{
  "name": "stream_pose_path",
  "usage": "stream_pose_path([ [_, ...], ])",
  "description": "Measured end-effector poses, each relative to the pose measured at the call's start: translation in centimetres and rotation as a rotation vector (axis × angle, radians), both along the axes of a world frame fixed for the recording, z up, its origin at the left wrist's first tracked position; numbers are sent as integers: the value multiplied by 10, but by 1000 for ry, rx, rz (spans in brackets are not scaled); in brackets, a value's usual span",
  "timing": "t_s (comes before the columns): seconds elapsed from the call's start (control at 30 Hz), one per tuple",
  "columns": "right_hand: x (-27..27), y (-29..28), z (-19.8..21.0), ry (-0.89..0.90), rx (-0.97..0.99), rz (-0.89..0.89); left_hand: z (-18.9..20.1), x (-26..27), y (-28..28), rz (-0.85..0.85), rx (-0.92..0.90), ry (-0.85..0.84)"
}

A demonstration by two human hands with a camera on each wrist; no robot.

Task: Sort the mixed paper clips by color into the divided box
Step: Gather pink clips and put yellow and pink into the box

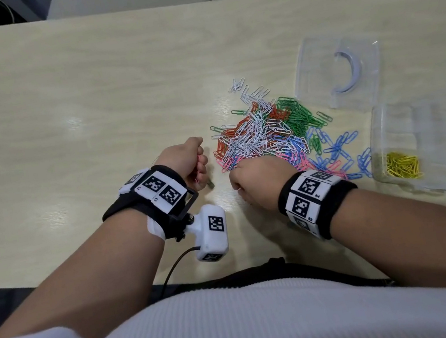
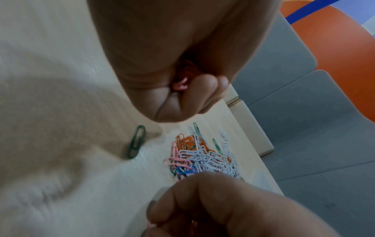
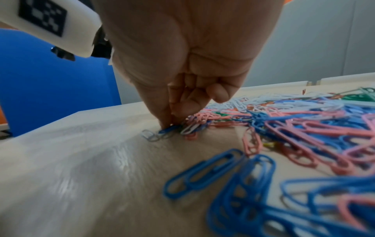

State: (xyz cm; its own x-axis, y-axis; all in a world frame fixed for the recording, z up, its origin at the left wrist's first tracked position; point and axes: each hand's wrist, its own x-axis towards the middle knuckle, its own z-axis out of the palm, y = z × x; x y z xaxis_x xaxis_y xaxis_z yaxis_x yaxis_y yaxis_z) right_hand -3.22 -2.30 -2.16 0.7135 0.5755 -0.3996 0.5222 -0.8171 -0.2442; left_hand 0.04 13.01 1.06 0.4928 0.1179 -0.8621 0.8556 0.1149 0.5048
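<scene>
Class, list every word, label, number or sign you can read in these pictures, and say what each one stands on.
No word, brand or number reads clearly.
Left wristband: black-and-white square code markers; tiny characters beside them, too small to read.
Right wristband: the same markers; tiny characters, too small to read.
White wrist camera: code markers, no letters.
Paper clips and divided box: no print visible.
</scene>
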Motion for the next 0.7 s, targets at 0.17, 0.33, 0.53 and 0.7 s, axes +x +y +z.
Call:
stream_pose_path([
  [0.17, -1, -4, 2, -41, -37, 12, -2, -1, 1, 31, -19, 3],
  [0.33, 2, -13, 5, -47, 20, -61, 0, 0, 3, 48, -31, -21],
  [0.53, 3, -19, 4, -58, -12, -70, 18, 10, 2, 43, -63, -133],
  [0.7, 3, -19, 5, -75, -1, -90, 37, 21, -4, 18, -90, -229],
])
